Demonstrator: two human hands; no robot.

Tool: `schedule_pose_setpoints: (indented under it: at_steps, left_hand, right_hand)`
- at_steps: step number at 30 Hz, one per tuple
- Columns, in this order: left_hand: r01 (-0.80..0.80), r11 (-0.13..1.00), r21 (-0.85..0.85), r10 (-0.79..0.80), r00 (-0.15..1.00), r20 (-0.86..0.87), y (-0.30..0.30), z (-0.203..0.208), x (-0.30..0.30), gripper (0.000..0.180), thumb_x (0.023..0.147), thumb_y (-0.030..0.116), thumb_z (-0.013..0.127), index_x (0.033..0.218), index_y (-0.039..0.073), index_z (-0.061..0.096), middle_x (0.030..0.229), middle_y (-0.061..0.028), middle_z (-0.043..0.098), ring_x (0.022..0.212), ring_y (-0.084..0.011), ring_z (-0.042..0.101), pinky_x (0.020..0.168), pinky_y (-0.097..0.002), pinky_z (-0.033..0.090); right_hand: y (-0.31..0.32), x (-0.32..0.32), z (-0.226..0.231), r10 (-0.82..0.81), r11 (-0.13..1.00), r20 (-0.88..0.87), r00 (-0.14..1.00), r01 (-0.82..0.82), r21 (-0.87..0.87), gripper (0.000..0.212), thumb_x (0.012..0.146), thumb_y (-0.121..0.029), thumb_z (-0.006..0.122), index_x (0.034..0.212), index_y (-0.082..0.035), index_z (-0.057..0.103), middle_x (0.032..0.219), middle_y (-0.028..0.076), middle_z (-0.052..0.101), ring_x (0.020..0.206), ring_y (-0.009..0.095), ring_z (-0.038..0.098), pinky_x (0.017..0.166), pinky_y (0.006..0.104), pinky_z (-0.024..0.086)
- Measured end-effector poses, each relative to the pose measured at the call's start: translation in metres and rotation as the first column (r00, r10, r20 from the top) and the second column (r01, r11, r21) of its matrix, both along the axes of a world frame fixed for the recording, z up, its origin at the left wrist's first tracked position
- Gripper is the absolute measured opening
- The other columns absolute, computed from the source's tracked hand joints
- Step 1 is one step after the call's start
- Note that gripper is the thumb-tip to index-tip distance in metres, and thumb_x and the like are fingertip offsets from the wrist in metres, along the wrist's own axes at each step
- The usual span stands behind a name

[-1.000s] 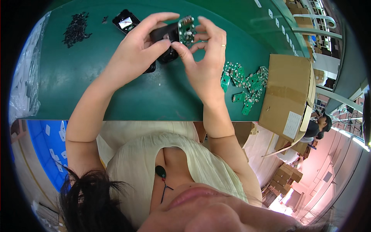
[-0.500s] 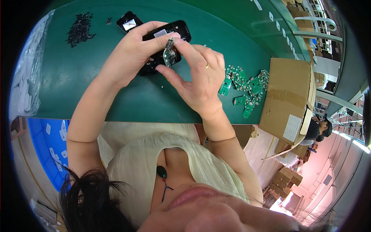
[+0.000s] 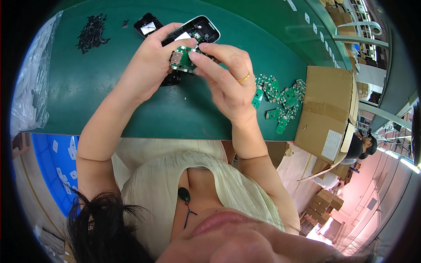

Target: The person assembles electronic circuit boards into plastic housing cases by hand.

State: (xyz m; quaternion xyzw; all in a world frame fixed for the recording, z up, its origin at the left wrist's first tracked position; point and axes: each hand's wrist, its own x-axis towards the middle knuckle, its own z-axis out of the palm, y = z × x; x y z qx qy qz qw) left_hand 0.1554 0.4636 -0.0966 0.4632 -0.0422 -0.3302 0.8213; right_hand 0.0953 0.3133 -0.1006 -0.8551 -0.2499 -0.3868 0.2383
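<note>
Circuit board juts leftward from the right hand's pinching grip, near the black casing the left hand holds.

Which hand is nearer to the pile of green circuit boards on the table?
Right. The right hand is just left of the pile of green circuit boards; the left hand is farther left, holding a black case.

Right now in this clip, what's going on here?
A person works bare-handed over a green tabletop. The left hand holds an open black plastic casing, while the right hand grips a green circuit board close against it. More loose green circuit boards lie to the right, beside a brown cardboard box; small black parts lie heaped at far left.
</note>
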Motion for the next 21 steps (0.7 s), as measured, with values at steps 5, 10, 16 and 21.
schedule_pose_setpoints:
  at_steps: [5,10,16,21]
  left_hand:
    - [-0.016,1.000,0.025,0.015,0.998,0.057,-0.006,-0.002,-0.003,0.023,0.084,0.010,0.058,0.105,0.003,0.053,0.081,-0.0009,0.059,0.071,-0.0047,0.056,0.060,-0.0203,0.047]
    - [0.023,0.998,0.052,-0.026,0.998,0.059,-0.004,-0.002,-0.007,0.026,0.088,0.012,0.053,0.112,0.002,0.049,0.089,-0.0030,0.058,0.076,-0.0078,0.056,0.065,-0.0223,0.047]
    - [-0.028,0.999,-0.041,0.035,0.982,0.185,-0.013,-0.003,-0.015,0.027,0.093,0.020,0.047,0.113,0.002,0.048,0.097,-0.0037,0.055,0.085,-0.0078,0.053,0.075,-0.0227,0.044]
    - [-0.029,0.997,-0.065,0.048,0.945,0.323,-0.014,-0.006,-0.019,0.036,0.095,0.027,0.044,0.119,0.000,0.043,0.098,-0.0026,0.054,0.089,-0.0061,0.049,0.077,-0.0211,0.042]
  right_hand:
    - [-0.008,0.000,0.005,0.039,0.998,0.023,0.999,-0.038,-0.057,0.031,0.058,-0.001,0.066,0.088,-0.008,0.067,0.094,0.005,0.057,0.071,0.022,0.057,0.056,0.0303,0.048]
    - [-0.011,0.000,-0.001,-0.016,0.997,0.084,0.996,0.023,-0.077,0.029,0.057,-0.001,0.067,0.086,-0.008,0.065,0.089,0.004,0.056,0.072,0.021,0.056,0.055,0.0302,0.045]
    - [-0.013,0.007,0.000,-0.159,0.985,0.142,0.977,0.166,-0.039,0.021,0.063,-0.003,0.069,0.082,-0.007,0.061,0.079,0.004,0.055,0.067,0.021,0.052,0.055,0.0297,0.042]
    - [-0.013,0.008,0.000,-0.207,0.978,0.090,0.974,0.209,-0.014,0.016,0.070,-0.002,0.067,0.083,-0.007,0.059,0.078,0.004,0.055,0.067,0.021,0.051,0.056,0.0299,0.042]
